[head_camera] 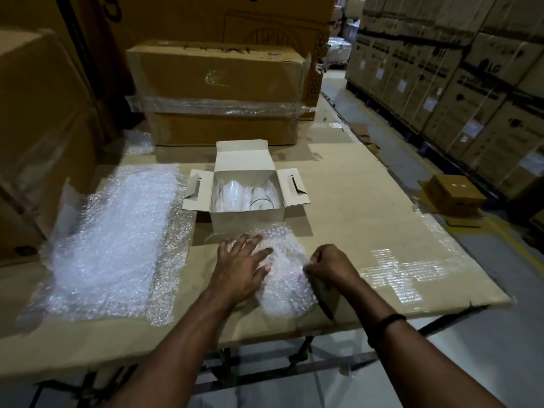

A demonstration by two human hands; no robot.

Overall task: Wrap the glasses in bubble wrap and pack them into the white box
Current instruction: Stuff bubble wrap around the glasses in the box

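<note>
Cardboard, taped at the seams, covers the desk (368, 231) in a dim warehouse. At its near edge lies a small sheet of bubble wrap (282, 290), crinkled and cloudy; whether a glass already sits inside it cannot be told. The left hand (240, 266) presses flat on it with fingers spread, while the right hand (329, 265) is curled, pinching the sheet's right edge. To wrap well, I judge the flat hand should steady the sheet as the pinched edge is drawn over snugly, without slack. Just beyond stands the white box (247, 220), flaps open, with clear, smooth-walled glasses (260, 198) inside. A thick pile of bubble wrap (117, 240) lies along the left edge; big brown cartons (217, 83) stand at the far edge.
</note>
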